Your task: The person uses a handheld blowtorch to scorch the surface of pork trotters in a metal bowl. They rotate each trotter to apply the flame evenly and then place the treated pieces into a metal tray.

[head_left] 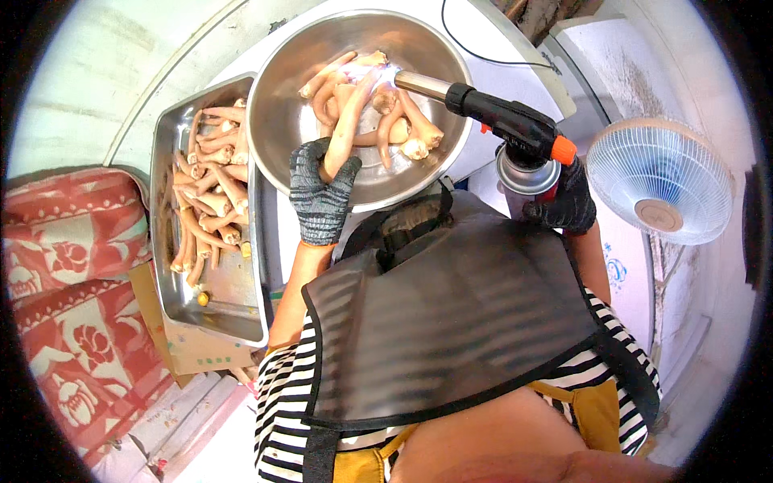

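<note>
In a grey and black knit glove, my left hand (323, 190) grips the lower end of a pale, skin-covered animal tail (350, 124), slanting up over a round steel bowl (275, 151). My right hand (564, 202), in a dark glove, is around the gas canister (526, 175) of a blowtorch (507, 115). The torch's metal nozzle reaches over the bowl from the right, and a bright glow shows at its tip against the upper part of the held tail. Several more tails (420, 124) lie inside the bowl.
Left of the bowl, a rectangular steel tray (232, 296) holds many tails and small yellow pieces. A fan (661, 181) stands at the right. Red patterned cushions (72, 235) are at the far left, near cardboard (202, 350). A black cable (477, 57) crosses the white tabletop behind the bowl.
</note>
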Motion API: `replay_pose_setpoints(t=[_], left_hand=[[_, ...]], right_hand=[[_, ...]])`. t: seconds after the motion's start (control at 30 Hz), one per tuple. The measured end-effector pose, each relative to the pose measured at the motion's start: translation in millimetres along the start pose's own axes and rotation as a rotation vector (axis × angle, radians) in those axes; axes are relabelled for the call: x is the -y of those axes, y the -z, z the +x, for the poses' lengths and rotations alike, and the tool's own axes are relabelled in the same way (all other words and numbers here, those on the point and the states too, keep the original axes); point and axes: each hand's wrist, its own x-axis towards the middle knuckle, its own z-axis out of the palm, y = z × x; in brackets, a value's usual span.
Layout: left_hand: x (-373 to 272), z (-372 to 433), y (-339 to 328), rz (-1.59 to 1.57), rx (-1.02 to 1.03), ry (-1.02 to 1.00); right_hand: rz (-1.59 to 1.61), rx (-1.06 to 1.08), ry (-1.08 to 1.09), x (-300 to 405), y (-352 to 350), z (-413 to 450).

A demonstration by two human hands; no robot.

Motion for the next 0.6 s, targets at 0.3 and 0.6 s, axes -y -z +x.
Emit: replay_pose_setpoints(t=[0.3, 0.6], left_hand=[[-0.5, 5.1, 7.1, 0.007, -0.018, 0.006], [-2.1, 6.4, 8.7, 0.034, 0.024, 0.022]], right_hand=[[-0.251, 0.094, 0.086, 23.0, -11.8, 12.7], [-0.426, 0.119, 0.124, 31.8, -29.8, 17.0]])
